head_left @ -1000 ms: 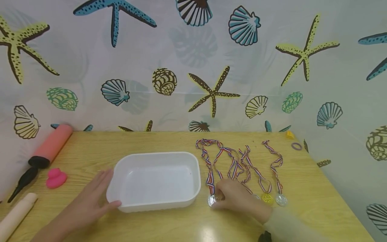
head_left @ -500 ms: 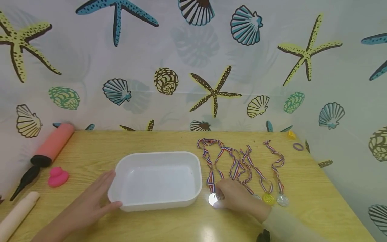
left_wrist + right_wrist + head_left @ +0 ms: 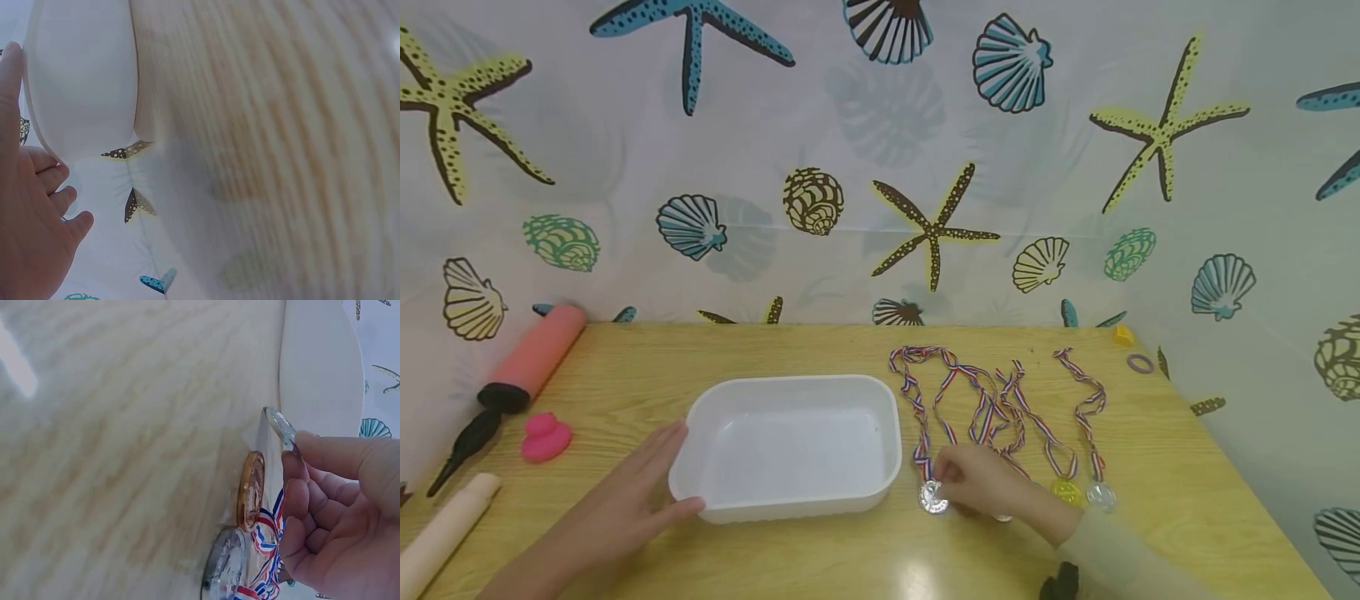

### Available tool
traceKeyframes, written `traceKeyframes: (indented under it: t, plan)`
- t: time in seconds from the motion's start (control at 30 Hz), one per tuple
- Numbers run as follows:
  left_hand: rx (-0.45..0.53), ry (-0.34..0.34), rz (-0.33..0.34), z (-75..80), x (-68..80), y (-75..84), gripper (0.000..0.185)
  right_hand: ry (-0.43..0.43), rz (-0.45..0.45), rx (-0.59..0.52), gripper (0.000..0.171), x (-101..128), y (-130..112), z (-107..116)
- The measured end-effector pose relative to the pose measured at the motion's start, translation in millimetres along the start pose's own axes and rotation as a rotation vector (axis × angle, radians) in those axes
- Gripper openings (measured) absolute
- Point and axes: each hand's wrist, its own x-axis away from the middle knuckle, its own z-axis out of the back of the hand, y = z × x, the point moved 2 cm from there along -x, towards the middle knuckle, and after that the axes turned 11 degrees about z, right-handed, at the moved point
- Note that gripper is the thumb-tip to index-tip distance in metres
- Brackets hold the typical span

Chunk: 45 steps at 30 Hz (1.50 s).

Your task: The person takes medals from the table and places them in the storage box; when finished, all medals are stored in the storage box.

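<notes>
My right hand [image 3: 981, 483] pinches the edge of a silver medal [image 3: 933, 497] between thumb and forefinger. In the right wrist view that medal [image 3: 279, 425] stands tilted, its far edge close over the table. A striped red, white and blue ribbon [image 3: 921, 417] runs back from it. Beside the hand lie a bronze medal [image 3: 251, 490] and another silver medal [image 3: 225, 565]. Farther right are a gold medal [image 3: 1066, 492] and a silver one [image 3: 1101, 496]. My left hand [image 3: 632, 492] rests against the left side of a white plastic basin [image 3: 790, 506], thumb at its front corner, fingers extended along its wall.
Left of the basin lie a pink rubber duck [image 3: 546, 437], a coral balloon pump [image 3: 535, 354] and a pale roller-like stick [image 3: 448, 521]. A purple ring [image 3: 1140, 363] and a small yellow piece [image 3: 1123, 335] sit at the back right. A shell-patterned curtain [image 3: 737, 125] hangs behind the table.
The pinched silver medal has tilted and shifted slightly, with its ribbon along. My right hand has turned a little, exposing a medal edge under it. My left hand stays at the basin.
</notes>
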Motion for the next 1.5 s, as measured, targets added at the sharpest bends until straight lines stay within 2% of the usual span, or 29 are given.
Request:
traceKeyframes:
  t: [0.23,0.4,0.6,0.73,0.9,1.2,1.5]
  plan:
    - [-0.014,-0.003,0.014,0.0,-1.3,-0.4,0.091,-0.002,-0.056,-0.149,0.006,0,4,19]
    - [-0.023,0.0,0.009,-0.3,-1.1,-0.5,0.092,0.023,-0.05,-0.259,0.013,-3,0,45]
    - [-0.028,0.01,0.002,0.7,-0.6,0.1,0.092,0.096,-0.112,-0.393,0.017,-8,-5,80]
    - [-0.024,0.026,-0.012,1.0,0.2,0.6,0.09,0.137,-0.129,-0.402,0.02,-13,-12,101]
    - [-0.02,0.035,-0.022,0.6,1.1,0.7,0.089,0.183,-0.112,-0.378,0.018,-22,-25,127]
    - [-0.014,0.036,-0.022,0.4,1.9,0.5,0.089,0.319,-0.065,-0.355,0.02,-38,-60,174]
    - [-0.01,0.04,-0.023,0.4,1.9,0.6,0.089,0.386,0.094,-0.389,0.015,-55,-104,204]
